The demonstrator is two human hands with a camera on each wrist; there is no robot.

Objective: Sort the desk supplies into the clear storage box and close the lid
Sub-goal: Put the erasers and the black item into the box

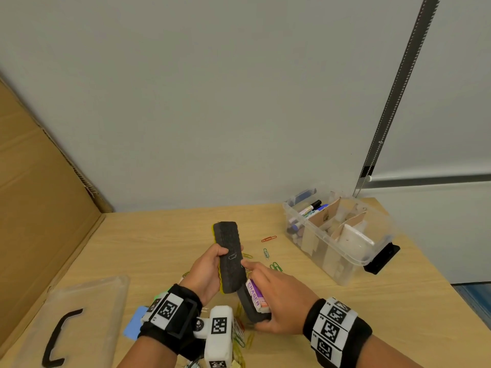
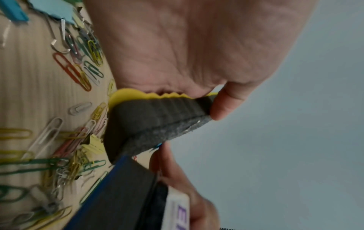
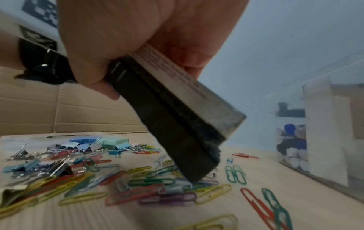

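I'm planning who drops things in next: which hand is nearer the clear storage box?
Right. The right hand, holding an eraser, is on the side of the storage box; the left hand, holding another eraser, is farther away.

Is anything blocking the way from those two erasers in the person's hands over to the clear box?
Nothing visible does. The yellow-backed eraser and the labelled eraser are held above the desk; only flat paper clips lie between them and the clear storage box, whose top is open.
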